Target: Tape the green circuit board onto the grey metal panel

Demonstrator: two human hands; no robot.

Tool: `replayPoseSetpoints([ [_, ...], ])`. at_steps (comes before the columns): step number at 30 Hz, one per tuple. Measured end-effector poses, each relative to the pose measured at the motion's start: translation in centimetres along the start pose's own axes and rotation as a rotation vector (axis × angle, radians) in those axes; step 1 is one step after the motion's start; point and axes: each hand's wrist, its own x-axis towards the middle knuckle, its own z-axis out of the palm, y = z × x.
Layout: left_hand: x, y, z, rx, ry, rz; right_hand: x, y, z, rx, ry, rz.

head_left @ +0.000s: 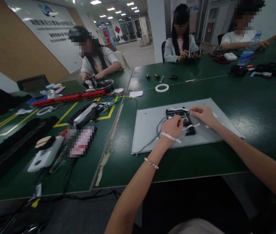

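A pale grey panel lies on the green table in front of me, with a black device frame and exposed inner parts near its middle. My left hand is curled over the frame's left side; whatever its fingers grip is hidden. A strip of white tape clings to that wrist. Fingertips pinched, my right hand is at the frame's upper right corner, at the end of a thin white tape strip. Another tape piece crosses the frame's right side. A grey cable curves across the panel.
Beyond the panel lie a tape roll, a small wrench and dark small parts. To the left are a white power bank, a phone and a long black tray. Several people sit around the table; a bottle stands far right.
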Motion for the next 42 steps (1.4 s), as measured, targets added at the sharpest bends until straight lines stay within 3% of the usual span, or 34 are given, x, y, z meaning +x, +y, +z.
replayPoseSetpoints([
  [4,3.2,-1.6,-0.6,-0.121,0.156,-0.04,-0.1,0.1,-0.2,-0.103,0.022,-0.02],
  [8,6.7,-2.6,-0.2,-0.196,0.157,0.027,-0.2,-0.1,0.0,-0.197,0.07,-0.104],
  [11,8.0,-2.8,0.8,-0.18,0.138,0.078,-0.3,-0.6,0.1,-0.222,0.094,-0.171],
  [16,8.2,-3.4,2.4,-0.159,0.086,0.065,-0.4,-1.6,0.4,-0.244,0.105,-0.264],
  [25,8.4,-4.0,3.4,-0.127,0.026,0.084,-0.7,-1.6,0.5,-0.301,0.041,-0.275],
  [36,8.2,-3.6,3.3,0.005,-0.069,0.12,-0.8,-1.4,0.0,-0.392,-0.038,-0.212],
  [42,8.1,-3.6,3.1,0.043,-0.07,0.15,-0.7,-1.0,-1.1,-0.518,-0.124,-0.295],
])
